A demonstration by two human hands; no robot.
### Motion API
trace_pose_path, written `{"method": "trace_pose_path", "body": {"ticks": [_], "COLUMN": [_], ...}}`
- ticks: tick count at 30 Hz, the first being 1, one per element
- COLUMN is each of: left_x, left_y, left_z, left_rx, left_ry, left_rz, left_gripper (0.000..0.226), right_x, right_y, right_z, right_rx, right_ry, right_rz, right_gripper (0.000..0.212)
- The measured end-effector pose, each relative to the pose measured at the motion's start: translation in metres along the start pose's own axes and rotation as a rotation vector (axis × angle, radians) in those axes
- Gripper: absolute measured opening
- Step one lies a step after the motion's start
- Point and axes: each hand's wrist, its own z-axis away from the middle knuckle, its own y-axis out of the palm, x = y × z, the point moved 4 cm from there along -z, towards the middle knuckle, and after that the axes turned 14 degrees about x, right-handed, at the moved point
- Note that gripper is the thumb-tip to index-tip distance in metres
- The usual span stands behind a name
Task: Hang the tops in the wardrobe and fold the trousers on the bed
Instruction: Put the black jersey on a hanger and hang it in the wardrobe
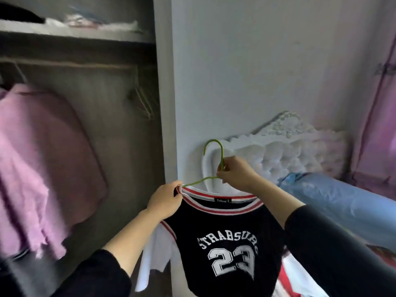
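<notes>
Two hands hold the load: the right hand (pixel 235 173), its grip curled tight, clasps the neck of a thin green hanger (pixel 213 140) below its hook, while the left hand (pixel 165 200) pinches the ribbed red-and-white collar (pixel 222 210) of the black jersey (pixel 227 230) at the hanger's shoulder. The jersey hangs outside the open wardrobe (pixel 115 142), where a soft pink top (pixel 38 157) hangs.
</notes>
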Motion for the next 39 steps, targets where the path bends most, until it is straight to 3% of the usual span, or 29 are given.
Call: {"method": "trace_pose_path", "body": {"ticks": [6,11,21,26,37,39], "left_x": [0.095,0.152,0.262,0.305,0.377,0.384], "left_y": [-0.07,-0.127,-0.265,-0.348,-0.519,-0.542], "left_z": [-0.008,-0.027,-0.09,-0.119,-0.157,-0.167], "left_rx": [-0.009,-0.078,-0.223,-0.298,-0.533,-0.559], "left_ry": [-0.134,-0.214,-0.292,-0.339,-0.314,-0.298], "left_rz": [-0.053,0.0,-0.182,-0.295,-0.439,-0.457], "left_gripper": [0.064,0.063,0.054,0.052,0.058,0.063], "right_x": [0.09,0.159,0.275,0.339,0.462,0.479], "right_y": [0.05,0.081,0.12,0.119,0.11,0.108], "right_z": [-0.088,-0.156,-0.31,-0.383,-0.496,-0.511], "right_rx": [0.049,0.077,0.139,0.089,-0.138,-0.186], "right_ry": [-0.112,-0.178,-0.318,-0.371,-0.41,-0.411], "right_rz": [0.122,0.23,0.243,0.349,0.163,0.088], "right_gripper": [0.014,0.014,0.016,0.019,0.004,0.01]}}
